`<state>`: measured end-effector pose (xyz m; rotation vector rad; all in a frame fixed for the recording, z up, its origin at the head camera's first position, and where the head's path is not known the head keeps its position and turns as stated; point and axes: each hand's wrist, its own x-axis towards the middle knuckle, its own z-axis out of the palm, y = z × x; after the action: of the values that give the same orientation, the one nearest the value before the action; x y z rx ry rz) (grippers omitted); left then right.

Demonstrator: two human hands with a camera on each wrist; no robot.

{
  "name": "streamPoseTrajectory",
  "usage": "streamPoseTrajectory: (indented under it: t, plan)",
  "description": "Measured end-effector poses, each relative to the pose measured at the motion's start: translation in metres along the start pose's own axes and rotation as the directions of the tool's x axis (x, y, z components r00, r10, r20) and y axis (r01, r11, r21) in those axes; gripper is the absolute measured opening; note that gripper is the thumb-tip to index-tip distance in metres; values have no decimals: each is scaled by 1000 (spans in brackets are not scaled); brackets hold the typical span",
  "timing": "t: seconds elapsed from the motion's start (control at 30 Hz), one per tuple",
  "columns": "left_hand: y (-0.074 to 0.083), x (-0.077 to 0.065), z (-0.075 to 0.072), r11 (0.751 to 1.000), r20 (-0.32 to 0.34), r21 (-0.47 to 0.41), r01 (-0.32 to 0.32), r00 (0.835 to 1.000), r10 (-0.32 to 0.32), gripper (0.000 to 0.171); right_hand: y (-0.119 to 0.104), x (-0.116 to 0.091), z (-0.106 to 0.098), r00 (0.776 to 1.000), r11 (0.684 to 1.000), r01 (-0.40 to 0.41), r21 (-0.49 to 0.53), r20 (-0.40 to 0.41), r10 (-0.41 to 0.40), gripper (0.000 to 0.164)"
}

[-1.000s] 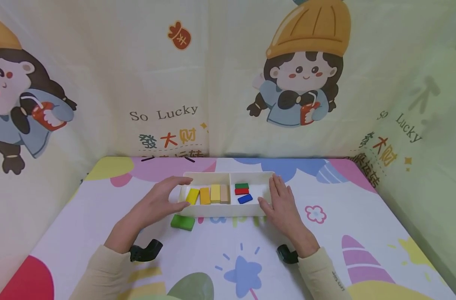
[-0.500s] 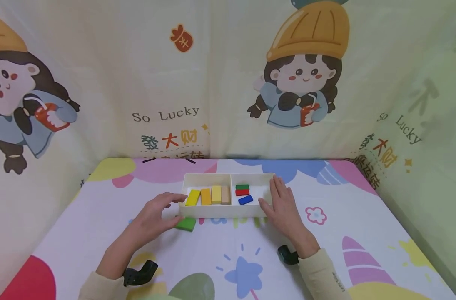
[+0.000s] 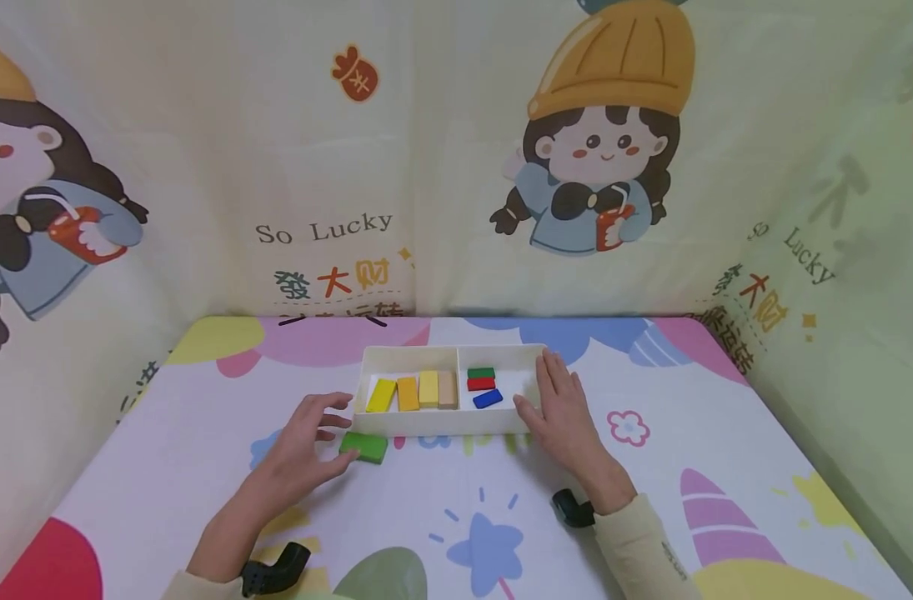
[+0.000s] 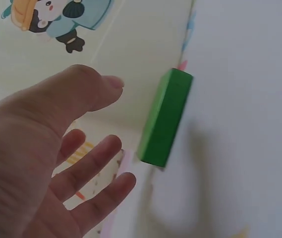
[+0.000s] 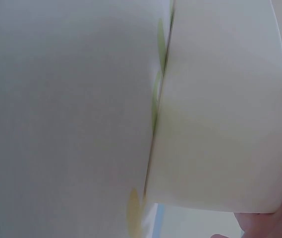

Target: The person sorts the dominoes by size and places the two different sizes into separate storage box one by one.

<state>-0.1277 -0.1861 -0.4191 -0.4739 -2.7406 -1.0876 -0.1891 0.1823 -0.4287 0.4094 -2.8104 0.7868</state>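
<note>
My left hand point(image 3: 298, 454) is spread beside a green block point(image 3: 364, 447) lying in front of the box's left end. In the left wrist view, the thumb and fingers stand apart from the green block point(image 4: 165, 118), with nothing between them. My right hand point(image 3: 569, 417) holds the right end of a white two-compartment box point(image 3: 426, 423), fingers along the end wall and thumb over the front rim. The right wrist view shows the box's plain outer wall point(image 5: 220, 109) with parts of the hand at its edge.
Yellow point(image 3: 381, 396), orange point(image 3: 408, 394), pale yellow point(image 3: 428, 389) and tan point(image 3: 447, 390) blocks lie in the left compartment. Smaller green point(image 3: 481, 373), red point(image 3: 481, 384) and blue point(image 3: 489, 399) blocks lie in the right one. A patterned cloth point(image 3: 576, 550) covers the table.
My left hand has let go of the box's left end and moved left and toward me, to the green block. The right hand has stayed on the box.
</note>
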Motion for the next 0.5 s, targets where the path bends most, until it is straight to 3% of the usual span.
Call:
streamPoseTrajectory:
  t: [0.27, 0.5]
  plan:
    - [-10, -3, 7, 998, 39, 34, 55, 998, -56, 85, -2, 0, -1, 1000, 1000, 10, -13, -8, -10, 77]
    - [-18, -6, 7, 989, 110, 48, 139, 984, -143, 76, -3, 0, 0, 1000, 1000, -2, -3, -2, 2, 77]
